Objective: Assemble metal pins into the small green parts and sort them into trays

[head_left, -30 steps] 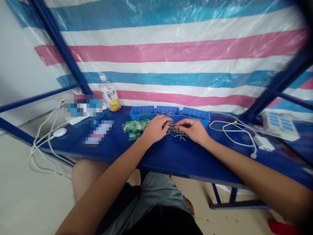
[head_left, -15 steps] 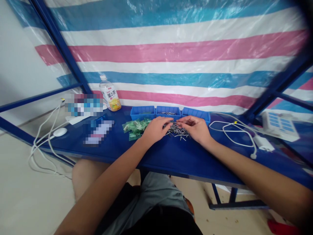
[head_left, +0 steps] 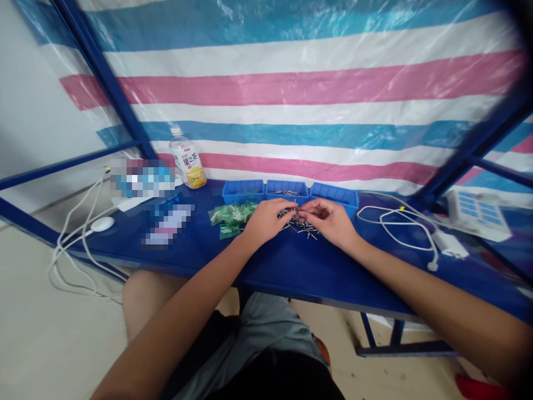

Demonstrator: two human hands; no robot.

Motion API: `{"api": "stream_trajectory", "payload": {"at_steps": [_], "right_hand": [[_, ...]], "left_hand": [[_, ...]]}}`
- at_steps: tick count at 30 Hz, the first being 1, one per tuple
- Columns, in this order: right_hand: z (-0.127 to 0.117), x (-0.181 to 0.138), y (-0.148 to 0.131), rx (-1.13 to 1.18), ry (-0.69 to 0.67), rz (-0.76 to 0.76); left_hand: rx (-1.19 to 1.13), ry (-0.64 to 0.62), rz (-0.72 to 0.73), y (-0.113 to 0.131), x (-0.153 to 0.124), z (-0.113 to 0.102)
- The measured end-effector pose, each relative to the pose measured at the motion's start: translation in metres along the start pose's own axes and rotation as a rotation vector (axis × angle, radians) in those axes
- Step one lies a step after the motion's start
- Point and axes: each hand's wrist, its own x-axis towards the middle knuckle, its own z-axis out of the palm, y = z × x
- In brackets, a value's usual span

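Note:
A pile of thin silvery metal pins (head_left: 307, 229), like rivets or screws, lies on the blue table (head_left: 283, 266). Over its left side my left hand (head_left: 267, 221) is curled, thumb and fingers drawn together at the tips. My right hand (head_left: 331, 219) meets it from the other side, its thumb and forefinger pinched. Between the fingertips, whatever they hold is too small to make out. Behind the hands stand three blue bins in a row: a left bin (head_left: 244, 198), a middle bin (head_left: 306, 191) with some pins in it, and a right bin (head_left: 352, 199).
Green plastic packets (head_left: 231, 216) lie left of the pile. Further left are a drink bottle (head_left: 189, 161), a white mouse (head_left: 102, 224) and a blurred-out item (head_left: 170, 225). To the right lie a white cable (head_left: 400, 222), a charger (head_left: 449, 244) and a white power strip (head_left: 478, 214).
My right hand has shifted slightly left, bringing its fingertips up to those of my left hand. My left hand has hardly moved.

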Motion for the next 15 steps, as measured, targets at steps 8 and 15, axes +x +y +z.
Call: {"api": "stream_trajectory", "payload": {"at_steps": [8, 15], "right_hand": [[-0.0001, 0.0018, -0.0028, 0.032, -0.032, -0.008], [-0.0030, -0.0012, -0.0027, -0.162, -0.075, -0.013]], "left_hand": [[-0.048, 0.042, -0.053, -0.0016, 0.0002, 0.0021], [-0.067, 0.016, -0.023, -0.0046, -0.0016, 0.0035]]}}
